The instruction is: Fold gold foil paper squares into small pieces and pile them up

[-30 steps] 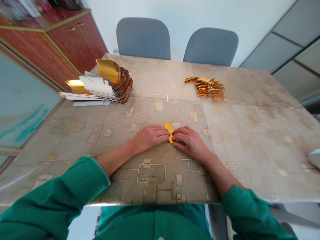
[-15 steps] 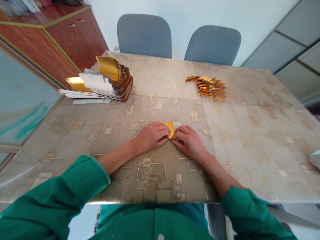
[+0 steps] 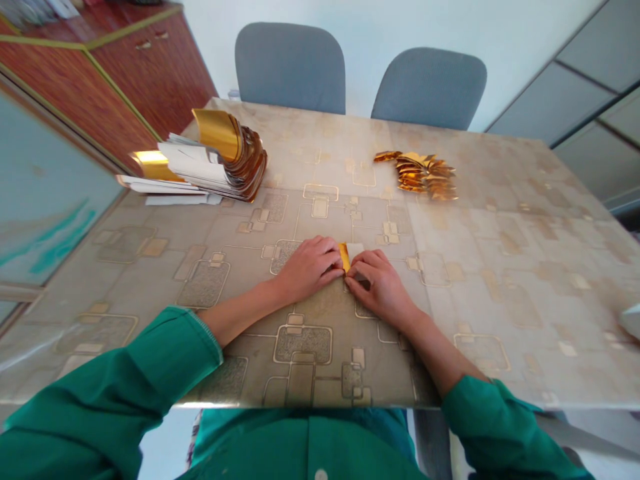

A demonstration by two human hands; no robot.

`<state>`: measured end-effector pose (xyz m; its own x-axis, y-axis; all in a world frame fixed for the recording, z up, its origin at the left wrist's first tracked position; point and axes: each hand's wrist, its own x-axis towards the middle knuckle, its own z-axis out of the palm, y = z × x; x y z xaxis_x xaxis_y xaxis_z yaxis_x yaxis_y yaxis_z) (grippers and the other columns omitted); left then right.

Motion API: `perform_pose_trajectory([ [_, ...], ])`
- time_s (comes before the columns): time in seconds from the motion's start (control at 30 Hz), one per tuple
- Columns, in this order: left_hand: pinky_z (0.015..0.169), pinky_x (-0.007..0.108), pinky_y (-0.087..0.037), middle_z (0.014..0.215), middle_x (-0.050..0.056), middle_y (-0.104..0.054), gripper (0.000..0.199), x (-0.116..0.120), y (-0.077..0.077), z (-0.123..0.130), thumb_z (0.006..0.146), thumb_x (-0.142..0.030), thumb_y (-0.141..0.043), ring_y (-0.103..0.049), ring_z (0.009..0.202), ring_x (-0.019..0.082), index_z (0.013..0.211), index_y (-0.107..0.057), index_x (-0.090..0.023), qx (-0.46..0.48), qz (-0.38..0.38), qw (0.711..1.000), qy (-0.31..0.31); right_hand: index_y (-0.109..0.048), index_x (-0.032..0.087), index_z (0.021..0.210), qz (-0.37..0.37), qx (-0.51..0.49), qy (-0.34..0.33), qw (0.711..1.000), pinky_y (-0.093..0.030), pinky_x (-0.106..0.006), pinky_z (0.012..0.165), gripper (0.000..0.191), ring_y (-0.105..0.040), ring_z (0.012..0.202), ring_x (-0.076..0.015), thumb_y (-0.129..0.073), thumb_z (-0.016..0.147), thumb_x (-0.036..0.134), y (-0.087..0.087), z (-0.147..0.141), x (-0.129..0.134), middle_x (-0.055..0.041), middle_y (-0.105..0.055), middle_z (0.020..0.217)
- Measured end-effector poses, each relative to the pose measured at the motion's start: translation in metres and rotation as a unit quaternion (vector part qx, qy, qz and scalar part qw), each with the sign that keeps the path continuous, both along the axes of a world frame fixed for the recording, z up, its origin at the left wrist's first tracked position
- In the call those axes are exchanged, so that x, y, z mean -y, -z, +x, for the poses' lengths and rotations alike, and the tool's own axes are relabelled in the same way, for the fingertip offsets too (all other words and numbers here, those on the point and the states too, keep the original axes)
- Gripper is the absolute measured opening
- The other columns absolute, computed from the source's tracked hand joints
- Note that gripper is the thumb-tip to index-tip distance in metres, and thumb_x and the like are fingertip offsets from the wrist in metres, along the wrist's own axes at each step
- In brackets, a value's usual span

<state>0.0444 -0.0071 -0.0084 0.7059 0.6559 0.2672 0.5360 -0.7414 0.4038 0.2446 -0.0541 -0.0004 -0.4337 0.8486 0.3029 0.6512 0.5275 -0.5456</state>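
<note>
A small piece of gold foil paper [image 3: 345, 257] with a white back [image 3: 355, 251] lies on the table between my hands, folded into a narrow gold strip against the white. My left hand [image 3: 308, 269] presses its fingertips to the gold edge. My right hand [image 3: 379, 290] curls over the lower part of the paper, which its fingers partly hide. Farther back, a pile of curved gold-and-white paper strips [image 3: 220, 157] lies at the left, and a heap of small folded gold pieces [image 3: 425, 175] lies at the right. Neither hand touches these.
The patterned, glossy table top [image 3: 500, 267] runs wide on both sides of my hands. Two grey chairs [image 3: 290, 67] [image 3: 429, 87] stand beyond its far edge. A reddish wooden cabinet [image 3: 155, 67] stands at the back left, and a white object [image 3: 631, 321] sits at the right edge.
The visible gold area has narrowed to a thin strip as the paper is folded. My hands have moved closer together, and the whole view has shifted slightly.
</note>
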Motion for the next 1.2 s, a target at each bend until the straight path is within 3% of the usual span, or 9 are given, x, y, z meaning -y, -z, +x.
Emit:
perform_pose_trajectory([
  [0.33,0.086,0.036,-0.04,0.096,0.005,-0.058,0.022,-0.005,-0.003,0.003,0.09,-0.037,-0.067,-0.052,0.095,0.023,0.083,-0.061,-0.016,-0.034,-0.01,0.999,-0.023,-0.052,0.02,0.078,0.012,0.013,0.021,1.0,-0.043,-0.035,0.077,0.017,-0.05,0.084,-0.0219,-0.065,0.084,0.011,0.003,-0.001,-0.001,-0.0038,-0.057,0.082],
  [0.73,0.082,0.034,-0.037,0.095,0.004,-0.059,0.025,-0.012,-0.003,0.003,0.088,-0.04,-0.07,-0.051,0.093,0.022,0.081,-0.063,-0.017,-0.044,-0.003,0.999,-0.012,-0.059,0.019,0.078,0.007,0.03,-0.001,1.0,-0.045,-0.034,0.08,0.013,-0.05,0.091,-0.0219,-0.068,0.087,0.017,-0.003,0.011,-0.001,-0.0065,-0.061,0.092],
  [1.2,0.08,0.034,-0.037,0.094,0.004,-0.059,0.027,-0.01,-0.005,0.008,0.088,-0.041,-0.07,-0.051,0.092,0.023,0.081,-0.061,-0.016,-0.087,0.012,0.996,-0.033,-0.058,0.02,0.075,-0.021,0.025,-0.009,0.999,-0.044,-0.033,0.08,0.015,-0.05,0.088,-0.0202,-0.068,0.087,0.018,-0.005,0.013,-0.003,-0.0044,-0.062,0.087],
])
